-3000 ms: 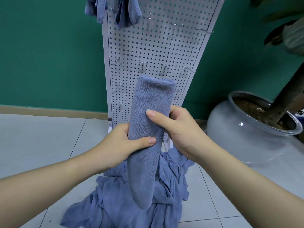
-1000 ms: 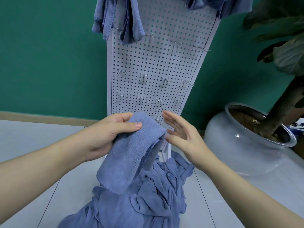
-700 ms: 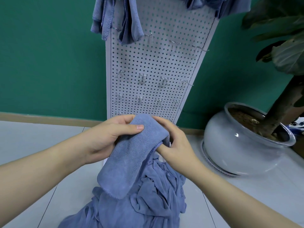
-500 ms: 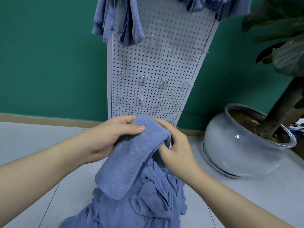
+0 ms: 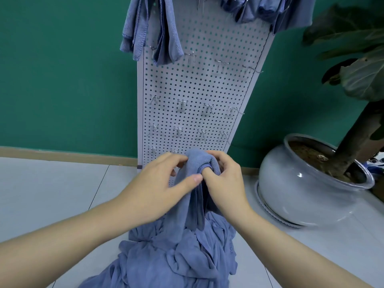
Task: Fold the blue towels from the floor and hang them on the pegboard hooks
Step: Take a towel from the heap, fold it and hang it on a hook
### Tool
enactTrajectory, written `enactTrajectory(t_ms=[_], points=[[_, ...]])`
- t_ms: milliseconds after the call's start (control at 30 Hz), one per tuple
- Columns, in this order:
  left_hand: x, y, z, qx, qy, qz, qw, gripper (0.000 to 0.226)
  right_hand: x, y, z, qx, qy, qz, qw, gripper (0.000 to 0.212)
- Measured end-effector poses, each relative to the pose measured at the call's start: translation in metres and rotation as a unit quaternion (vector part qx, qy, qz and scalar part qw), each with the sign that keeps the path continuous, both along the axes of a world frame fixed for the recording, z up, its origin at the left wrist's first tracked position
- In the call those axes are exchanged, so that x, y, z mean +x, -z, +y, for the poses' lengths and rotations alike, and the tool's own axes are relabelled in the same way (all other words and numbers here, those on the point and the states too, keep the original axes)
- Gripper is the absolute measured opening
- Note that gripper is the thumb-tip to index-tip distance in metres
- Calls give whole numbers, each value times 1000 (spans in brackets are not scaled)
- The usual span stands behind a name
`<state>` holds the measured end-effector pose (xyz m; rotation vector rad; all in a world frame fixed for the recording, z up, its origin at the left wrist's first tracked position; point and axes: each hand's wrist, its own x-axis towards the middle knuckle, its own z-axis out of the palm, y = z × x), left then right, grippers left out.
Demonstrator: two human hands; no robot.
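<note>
Folded towel: three seconds ago upright as a long flat strip; now doubled over at the top, its two halves hanging close together in a narrow bundle
Left hand: previously wrapped around the strip's middle; now on the left face near the fold, thumb pressed across the front
Right hand: open and apart from the cloth one second ago; now closed on the fold, fingertips tucked into the cloth
View: pegboard now shows more of its upper hung towels

Indoor room, green wall, tiled floor, potted plant
</note>
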<state>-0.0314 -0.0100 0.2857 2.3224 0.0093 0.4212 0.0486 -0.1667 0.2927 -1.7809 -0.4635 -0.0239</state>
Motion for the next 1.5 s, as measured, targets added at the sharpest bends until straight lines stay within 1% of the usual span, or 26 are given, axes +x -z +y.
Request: enactTrajectory(t_ms=[100,267,367,400,500,600,667,733,800,867,967,1133,1200,1267,1367,1500], points=[[-1,0,-6,-7,3,-4,1000,61,1,-4,3,18,15,31,999,20],[0,-6,-17,-57,-62,-24,996,37,-13,-1,11,45,2,60,997,25],[1,-7,-17,-64,-67,-33,995,24,-19,-5,13,48,4,53,997,24],[0,-10,-14,-62,-63,-39,995,25,-18,-9,13,48,3,46,998,24],[7,-23,-1,-35,-68,-71,995,37,-9,-26,14,47,3,13,999,23],[21,-49,2,-14,-77,-112,991,37,2,-52,20,52,-3,-38,998,31],[31,-71,6,-11,-77,-134,988,34,15,-75,25,49,-3,-64,997,32],[41,-96,14,-35,-79,-162,983,30,30,-100,28,39,3,-92,995,33],[51,-121,22,-55,-85,-192,976,28,43,-124,31,27,2,-128,991,40],[62,-144,26,-55,-85,-221,970,28,55,-145,34,5,7,-176,984,44],[78,-176,29,-56,-90,-269,957,28,73,-180,40,-8,18,-234,972,43],[103,-224,34,-116,-138,-334,925,31,96,-242,60,-9,20,-283,959,36],[113,-241,38,-127,-144,-349,917,27,105,-264,69,-17,27,-291,956,33],[125,-256,43,-130,-145,-357,914,24,115,-282,76,-9,30,-271,962,34],[141,-272,48,-120,-153,-359,913,29,128,-299,84,13,34,-243,969,35],[159,-281,58,-101,-181,-340,917,36,138,-303,95,-10,49,-237,970,34]])
